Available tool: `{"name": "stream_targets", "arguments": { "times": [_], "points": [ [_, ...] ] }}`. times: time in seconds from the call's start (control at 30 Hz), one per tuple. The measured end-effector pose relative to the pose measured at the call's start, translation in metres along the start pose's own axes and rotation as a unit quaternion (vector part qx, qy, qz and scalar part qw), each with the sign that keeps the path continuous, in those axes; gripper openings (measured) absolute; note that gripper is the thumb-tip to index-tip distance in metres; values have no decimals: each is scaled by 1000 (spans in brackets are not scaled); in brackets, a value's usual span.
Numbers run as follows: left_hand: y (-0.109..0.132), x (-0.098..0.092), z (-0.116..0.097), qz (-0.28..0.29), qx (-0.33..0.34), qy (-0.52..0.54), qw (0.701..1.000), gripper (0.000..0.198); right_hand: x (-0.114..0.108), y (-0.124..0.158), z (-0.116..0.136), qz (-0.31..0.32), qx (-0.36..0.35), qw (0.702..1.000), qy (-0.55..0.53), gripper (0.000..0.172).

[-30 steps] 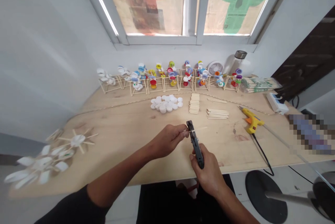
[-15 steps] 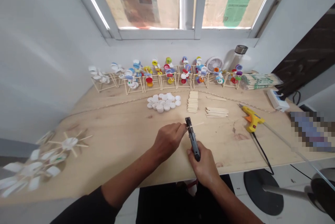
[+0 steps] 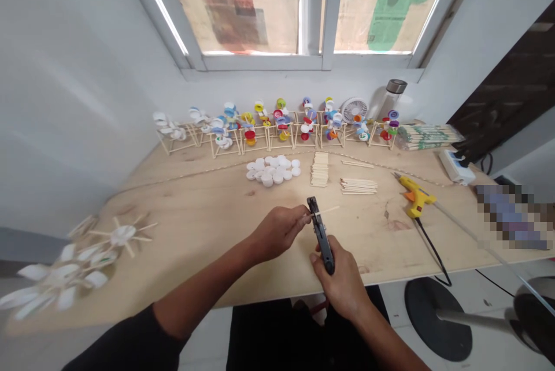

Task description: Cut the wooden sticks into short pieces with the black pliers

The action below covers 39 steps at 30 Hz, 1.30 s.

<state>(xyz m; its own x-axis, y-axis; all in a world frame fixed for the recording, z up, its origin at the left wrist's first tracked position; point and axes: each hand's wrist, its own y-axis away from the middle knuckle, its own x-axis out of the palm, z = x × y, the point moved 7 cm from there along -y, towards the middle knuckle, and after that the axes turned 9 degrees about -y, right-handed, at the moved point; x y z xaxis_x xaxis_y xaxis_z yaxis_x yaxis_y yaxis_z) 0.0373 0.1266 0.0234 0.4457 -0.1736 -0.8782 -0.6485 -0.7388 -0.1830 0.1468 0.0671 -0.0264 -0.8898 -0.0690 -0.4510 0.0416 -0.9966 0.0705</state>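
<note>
My right hand (image 3: 340, 278) is wrapped round the handles of dark grey pliers (image 3: 321, 238), whose jaws point away from me over the table. Between the jaws lies a thin wooden stick (image 3: 332, 208), with one end sticking out to the right. On the other side, my left hand (image 3: 280, 231) pinches the stick close to the jaws. Beyond the hands are a cluster of white bottle caps (image 3: 273, 171), a stack of short sticks (image 3: 319, 170) and a pile of longer sticks (image 3: 358, 186).
Small stick-frame wheels with coloured caps (image 3: 281, 122) line the wall. At left lie stick spokes (image 3: 123, 235) and a white-bladed wheel (image 3: 65, 273). To the right are a yellow glue gun (image 3: 416, 196), a power strip (image 3: 456, 167) and bagged sticks (image 3: 429, 136). A fan (image 3: 354, 110) stands behind.
Both hands and the pliers stay nearly in place, with the stick still in the jaws. The whole view has shifted slightly.
</note>
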Motion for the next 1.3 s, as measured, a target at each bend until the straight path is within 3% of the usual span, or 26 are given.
{"name": "stream_targets", "arguments": {
  "times": [0.23, 0.43, 0.7, 0.83, 0.93, 1.0, 1.13, 1.3],
  "points": [
    [-4, -6, 1, 84, 9, 128, 988, 32, 1, 3, 4, 4, -16, 1000, 4, 8],
    [-7, -7, 1, 85, 9, 129, 988, 32, 1, -1, -1, -2, -21, 1000, 12, 5],
    [-10, 3, 11, 37, -34, -12, 999, 27, 3, -14, -10, -20, -1, 1000, -9, 6],
    [-12, 12, 15, -38, -66, -143, 987, 26, 1, -20, -14, -31, 17, 999, -26, 7],
    [-10, 14, 8, -100, -55, -221, 969, 25, -1, -20, -14, -37, 24, 998, -36, 7],
    [-8, 15, 5, -112, -42, -237, 964, 25, -1, -19, -13, -29, 27, 998, -39, 6],
    [-6, 11, 6, -85, -30, -172, 981, 25, -1, -13, -9, -11, 34, 999, -32, 6],
    [-6, 4, 5, 2, -29, -24, 999, 25, -4, -6, -2, -2, 24, 1000, -17, 10]
  ]
}}
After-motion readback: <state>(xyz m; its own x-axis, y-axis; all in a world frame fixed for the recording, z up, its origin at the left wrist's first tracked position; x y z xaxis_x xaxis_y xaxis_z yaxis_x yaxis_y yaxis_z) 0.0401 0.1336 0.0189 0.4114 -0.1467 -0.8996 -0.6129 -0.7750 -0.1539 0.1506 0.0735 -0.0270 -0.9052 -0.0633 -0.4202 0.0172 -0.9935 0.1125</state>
